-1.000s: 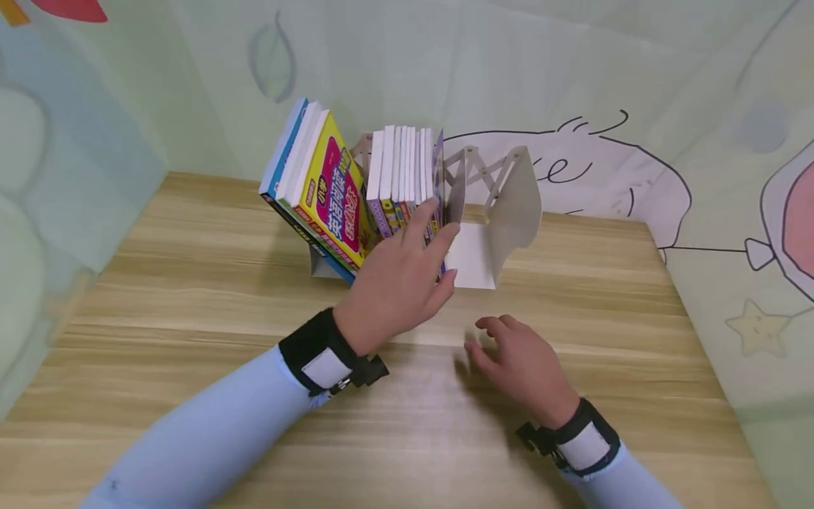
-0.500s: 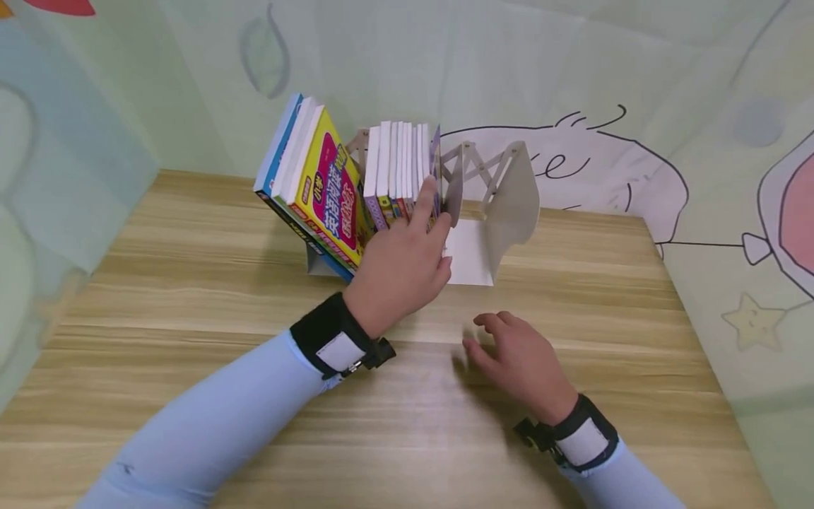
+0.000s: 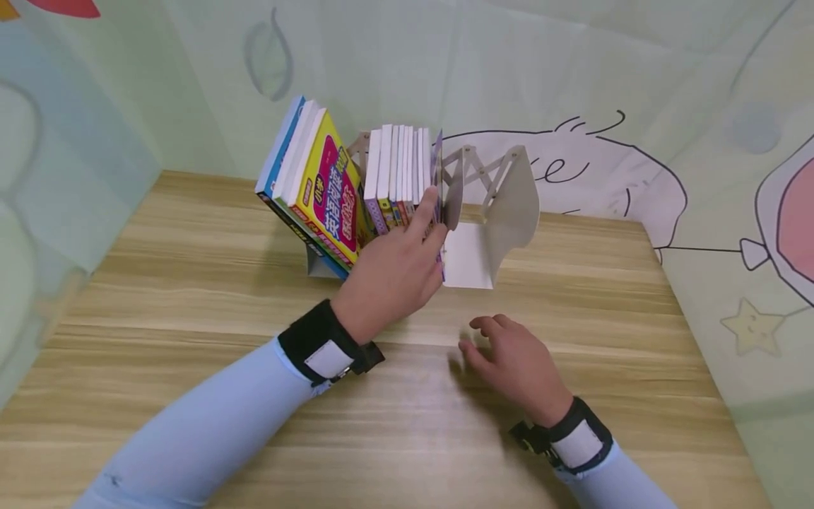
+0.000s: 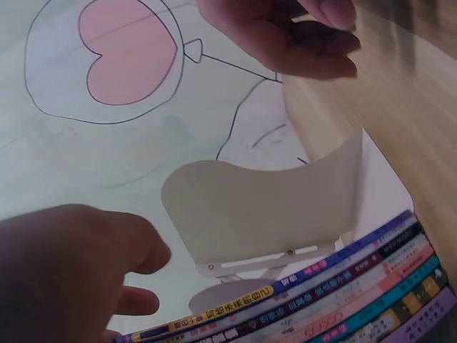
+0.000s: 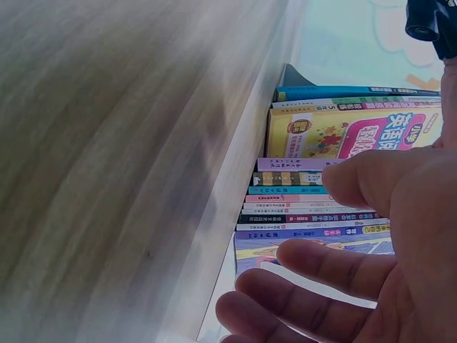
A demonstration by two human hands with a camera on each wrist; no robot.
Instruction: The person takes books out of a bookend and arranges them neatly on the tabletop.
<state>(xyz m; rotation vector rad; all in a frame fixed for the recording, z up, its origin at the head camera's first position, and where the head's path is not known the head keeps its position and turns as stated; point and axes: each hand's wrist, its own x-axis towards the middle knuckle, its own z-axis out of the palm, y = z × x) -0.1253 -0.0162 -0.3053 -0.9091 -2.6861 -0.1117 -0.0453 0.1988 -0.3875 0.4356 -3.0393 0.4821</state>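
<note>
In the head view my left hand (image 3: 391, 276) is at the front of a row of thin upright books (image 3: 397, 162). Its index finger points along the spines, fingertip right at the row's right end. A blue-purple spine (image 4: 343, 250) is the outermost of the row in the left wrist view. To the left, a yellow-covered book (image 3: 331, 191) leans with a white and a blue book (image 3: 280, 152) behind it. My right hand (image 3: 518, 364) hovers low over the table, fingers loosely bent, holding nothing. The palm partly hides the spines in the right wrist view.
The books stand in a beige metal book rack with a folding lattice back. Its right end panel (image 3: 515, 198) stands apart from the row, beyond a smaller divider (image 3: 454, 198). A wood-grain table (image 3: 210, 311) lies beneath, with a printed cloth wall (image 3: 381, 56) behind.
My left hand has drawn slightly left, and its thumb and fingers sit closer together than before. The books, the rack and my right hand look the same.
</note>
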